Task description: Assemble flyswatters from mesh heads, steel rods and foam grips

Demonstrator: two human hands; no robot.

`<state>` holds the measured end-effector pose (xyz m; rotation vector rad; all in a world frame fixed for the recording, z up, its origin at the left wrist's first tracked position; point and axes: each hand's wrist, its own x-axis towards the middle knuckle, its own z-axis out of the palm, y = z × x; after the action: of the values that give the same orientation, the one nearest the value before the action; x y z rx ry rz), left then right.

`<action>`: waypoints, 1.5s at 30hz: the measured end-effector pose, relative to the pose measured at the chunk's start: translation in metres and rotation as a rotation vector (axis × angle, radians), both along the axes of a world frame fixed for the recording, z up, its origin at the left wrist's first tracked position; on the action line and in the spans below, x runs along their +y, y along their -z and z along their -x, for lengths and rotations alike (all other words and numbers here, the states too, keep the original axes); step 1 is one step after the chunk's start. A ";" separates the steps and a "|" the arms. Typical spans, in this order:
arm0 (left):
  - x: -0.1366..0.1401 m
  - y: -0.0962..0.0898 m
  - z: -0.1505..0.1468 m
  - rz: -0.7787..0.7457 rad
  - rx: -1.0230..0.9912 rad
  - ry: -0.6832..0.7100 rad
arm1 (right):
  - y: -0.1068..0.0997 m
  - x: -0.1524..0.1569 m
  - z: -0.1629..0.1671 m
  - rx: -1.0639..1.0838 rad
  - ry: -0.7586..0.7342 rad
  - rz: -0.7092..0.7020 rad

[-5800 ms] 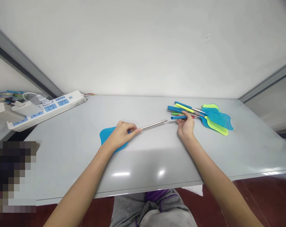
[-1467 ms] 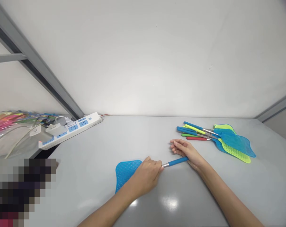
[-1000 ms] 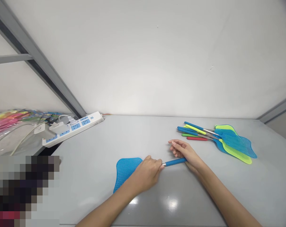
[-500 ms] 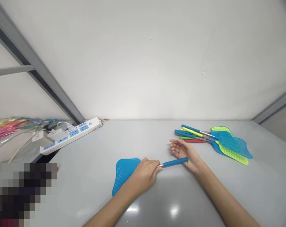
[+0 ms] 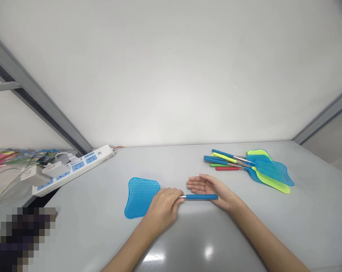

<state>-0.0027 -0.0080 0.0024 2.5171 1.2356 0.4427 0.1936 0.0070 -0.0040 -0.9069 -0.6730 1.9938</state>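
A blue fly swatter (image 5: 141,197) is held level over the grey table, its perforated head to the left and its blue handle to the right. Closed around its neck, where the metal rod meets the head, is my left hand (image 5: 165,206). My right hand (image 5: 212,190) is open, palm turned inward and fingers stretched out; the handle's end rests against the palm. Beyond it on the right lies a pile of fly swatters (image 5: 268,170) with blue and yellow-green heads and blue, yellow, green and red handles pointing left.
A white power strip (image 5: 83,168) with plugs and adapters lies at the back left. Behind it are colourful items in clear plastic (image 5: 18,160). Grey metal frame bars (image 5: 43,98) and a white wall bound the table. A pixelated patch covers the lower left.
The swatter has turned from slanting to nearly level, and more of its head shows. My right hand's fingers have straightened. The whole view has shifted slightly.
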 end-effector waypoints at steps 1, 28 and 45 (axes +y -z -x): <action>0.000 0.000 0.000 -0.018 0.006 -0.004 | -0.001 -0.001 0.000 -0.014 -0.013 -0.004; -0.012 0.011 -0.005 -0.014 0.312 0.086 | 0.012 -0.007 0.013 -0.052 0.187 -0.062; -0.001 0.006 -0.008 0.020 0.181 0.048 | 0.015 0.000 0.013 -0.064 0.148 -0.114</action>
<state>0.0048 -0.0092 -0.0031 2.6112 1.2322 0.1931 0.1801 0.0072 -0.0186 -0.9270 -0.7268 1.7846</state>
